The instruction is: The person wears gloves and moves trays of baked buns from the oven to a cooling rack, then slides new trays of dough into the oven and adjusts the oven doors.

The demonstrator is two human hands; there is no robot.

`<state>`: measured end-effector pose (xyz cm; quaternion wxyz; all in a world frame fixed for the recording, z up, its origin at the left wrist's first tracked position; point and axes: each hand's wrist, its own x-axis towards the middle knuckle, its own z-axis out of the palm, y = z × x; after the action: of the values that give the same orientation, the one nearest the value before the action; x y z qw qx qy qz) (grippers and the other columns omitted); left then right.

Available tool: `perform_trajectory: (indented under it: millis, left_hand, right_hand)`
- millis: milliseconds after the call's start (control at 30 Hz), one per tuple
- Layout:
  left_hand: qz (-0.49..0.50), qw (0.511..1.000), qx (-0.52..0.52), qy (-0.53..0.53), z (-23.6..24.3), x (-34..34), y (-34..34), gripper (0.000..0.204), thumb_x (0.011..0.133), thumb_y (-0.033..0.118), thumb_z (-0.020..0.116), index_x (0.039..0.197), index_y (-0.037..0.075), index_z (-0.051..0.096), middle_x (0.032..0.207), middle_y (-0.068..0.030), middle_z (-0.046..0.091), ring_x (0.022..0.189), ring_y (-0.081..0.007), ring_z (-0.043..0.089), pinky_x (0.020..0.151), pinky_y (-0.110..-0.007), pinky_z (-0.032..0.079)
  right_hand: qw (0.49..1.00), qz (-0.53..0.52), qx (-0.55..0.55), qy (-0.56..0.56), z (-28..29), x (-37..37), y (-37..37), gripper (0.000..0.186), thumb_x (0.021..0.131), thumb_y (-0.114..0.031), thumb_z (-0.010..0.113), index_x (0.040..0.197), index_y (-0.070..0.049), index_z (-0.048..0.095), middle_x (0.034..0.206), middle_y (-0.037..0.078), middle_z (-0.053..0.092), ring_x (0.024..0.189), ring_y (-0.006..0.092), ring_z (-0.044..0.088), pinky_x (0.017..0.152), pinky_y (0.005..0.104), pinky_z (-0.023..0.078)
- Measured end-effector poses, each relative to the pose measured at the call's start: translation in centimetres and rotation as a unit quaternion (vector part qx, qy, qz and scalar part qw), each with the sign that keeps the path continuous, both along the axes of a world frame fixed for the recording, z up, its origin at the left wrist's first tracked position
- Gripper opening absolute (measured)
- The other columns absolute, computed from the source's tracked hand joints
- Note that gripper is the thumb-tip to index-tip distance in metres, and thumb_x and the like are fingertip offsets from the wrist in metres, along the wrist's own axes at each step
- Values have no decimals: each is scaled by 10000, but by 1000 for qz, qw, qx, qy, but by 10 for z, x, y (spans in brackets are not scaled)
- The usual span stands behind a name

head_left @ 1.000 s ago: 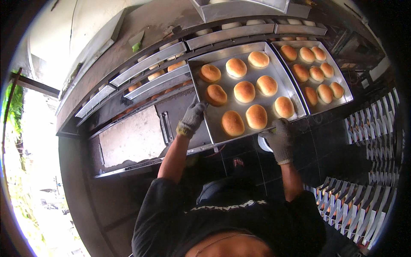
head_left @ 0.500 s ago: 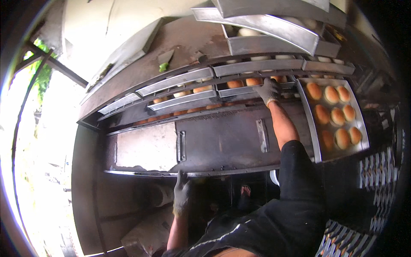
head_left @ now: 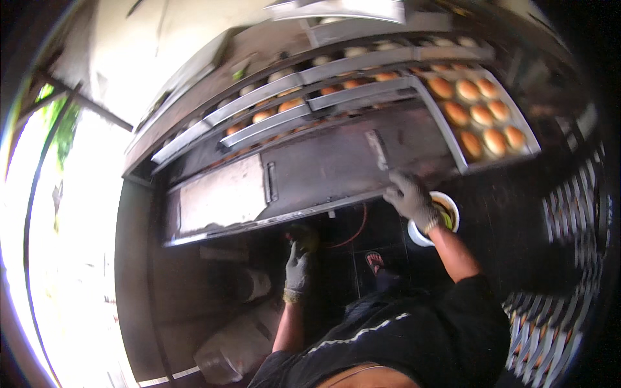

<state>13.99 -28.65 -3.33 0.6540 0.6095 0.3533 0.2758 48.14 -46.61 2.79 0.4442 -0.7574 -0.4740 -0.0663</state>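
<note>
My left hand (head_left: 296,275), in a grey knit glove, hangs below the front edge of the metal oven (head_left: 323,161) with fingers apart and nothing visible in it. My right hand (head_left: 407,199), gloved likewise, is open near that edge, beside a small metal bracket (head_left: 376,149) and over a white bucket (head_left: 420,239). A tray (head_left: 438,119) of several browned buns sits at the oven's right. Narrow slots behind hold tray fronts (head_left: 359,90) with browned buns and pale dough showing over them. A light plate (head_left: 220,193) lies on the left of the dark deck.
Metal racks (head_left: 566,213) with buns stand at right and lower right. Upper trays (head_left: 336,10) sit above the oven. A red hose (head_left: 352,236) lies on the dark tiled floor by my foot (head_left: 375,262). A bright opening (head_left: 77,226) is at left.
The large tray held earlier in both hands has left the front deck. My right hand has drawn back from the slot where it reached half a second ago. The view has shifted.
</note>
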Motion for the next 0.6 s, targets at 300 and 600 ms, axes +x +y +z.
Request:
perform_trajectory:
  millis: [300,600]
  left_hand:
    - [-179,973,-145,-24,23,137,-129,632,936,36,518,1515,48,266,959,16,563,743,-74,498,663,-226,451]
    - [-479,861,21,-169,89,444,-349,686,918,141,601,1484,-39,257,1039,-170,632,933,-276,614,893,-336,485]
  right_hand:
    - [751,-278,-486,349,-197,-52,-346,495,804,-355,679,1138,10,653,1233,232,622,1146,393,588,942,467,479]
    - [780,-391,-471,125,-385,-96,-684,446,940,-416,560,1236,-94,648,1305,189,598,1216,374,557,997,459,463]
